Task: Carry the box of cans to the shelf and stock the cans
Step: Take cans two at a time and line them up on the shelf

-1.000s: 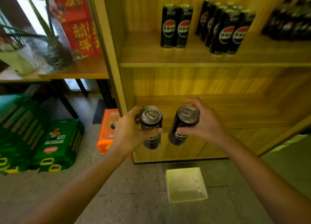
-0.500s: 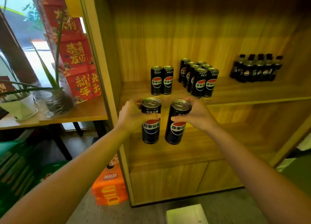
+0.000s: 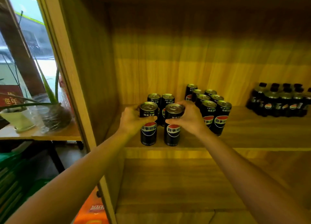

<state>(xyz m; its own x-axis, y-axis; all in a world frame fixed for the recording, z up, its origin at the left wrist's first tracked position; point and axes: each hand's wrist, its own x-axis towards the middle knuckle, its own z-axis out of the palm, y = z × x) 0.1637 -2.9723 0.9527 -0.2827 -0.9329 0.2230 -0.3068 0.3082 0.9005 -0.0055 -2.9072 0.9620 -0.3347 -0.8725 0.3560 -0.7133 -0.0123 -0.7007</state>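
While you face the shelving unit, this is what lies before you, left to right:

Side table: a pale wooden ledge (image 3: pixel 50 136) left of the unit carries a white pot (image 3: pixel 16 119) and a clear glass vase (image 3: pixel 55 117) with long green leaves.

Your left hand: your left hand (image 3: pixel 134 121) is wrapped round the upper part of a tall black cola can with a silver top (image 3: pixel 149 124); the can stands upright at the front edge of the yellow-lit wooden shelf board (image 3: pixel 252 139). Whether its base rests on the board, you cannot tell.

Your right hand: your right hand (image 3: pixel 190 119) clasps the top of a second black cola can (image 3: pixel 173 126), upright just beside the first.

Behind your hands: two more black cans (image 3: pixel 161 100) stand as a pair.

Right of your hands: a cluster of black cans (image 3: pixel 210 109) stands in rows, its front can touching your right wrist.

Far right: a shrink-wrapped pack of small dark bottles (image 3: pixel 281 100) sits well apart from the cans.
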